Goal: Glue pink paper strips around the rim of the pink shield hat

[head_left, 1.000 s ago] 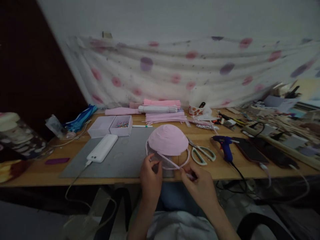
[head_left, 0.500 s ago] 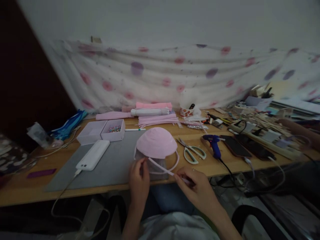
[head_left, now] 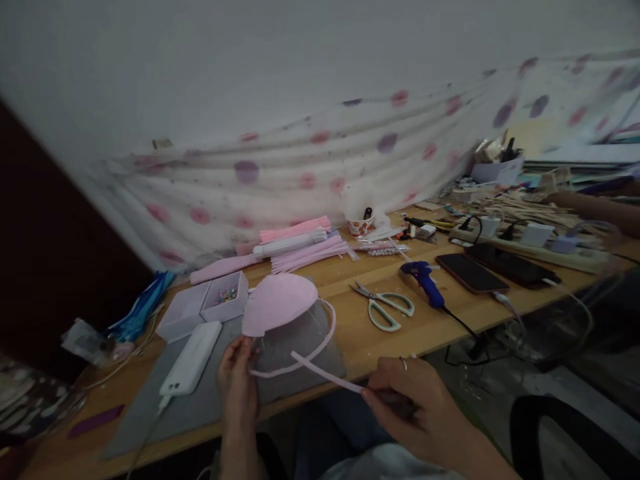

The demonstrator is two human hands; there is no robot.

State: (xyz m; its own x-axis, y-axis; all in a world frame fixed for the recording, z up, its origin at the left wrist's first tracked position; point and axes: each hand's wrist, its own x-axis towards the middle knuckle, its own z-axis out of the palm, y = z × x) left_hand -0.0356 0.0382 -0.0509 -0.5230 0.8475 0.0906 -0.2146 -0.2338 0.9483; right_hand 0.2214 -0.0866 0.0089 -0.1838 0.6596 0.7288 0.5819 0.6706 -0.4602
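Note:
A pale pink dome-shaped piece (head_left: 280, 303) is tilted over the grey mat, with a thin pink loop (head_left: 327, 340) curving out from beneath it. My left hand (head_left: 239, 370) pinches the dome's lower left edge between thumb and fingers. To the right, my right hand (head_left: 407, 397) is closed on one end of a pink pipe cleaner (head_left: 327, 375). Its free end points left and crosses in front of the loop. Part of the space under the dome looks covered by something clear, which I cannot make out well.
White-handled scissors (head_left: 384, 307), a blue glue gun (head_left: 424, 283) and two phones (head_left: 473, 273) lie to the right. Behind are bundles of pipe cleaners (head_left: 307, 253). A box of beads (head_left: 225, 297) and a white power bank (head_left: 191, 360) stand left. Another person's arm (head_left: 595, 210) shows far right.
My left hand has moved left and now grips the dome's edge, tilting it left. My right hand has drawn the pipe cleaner away, its end now free. The view has rotated.

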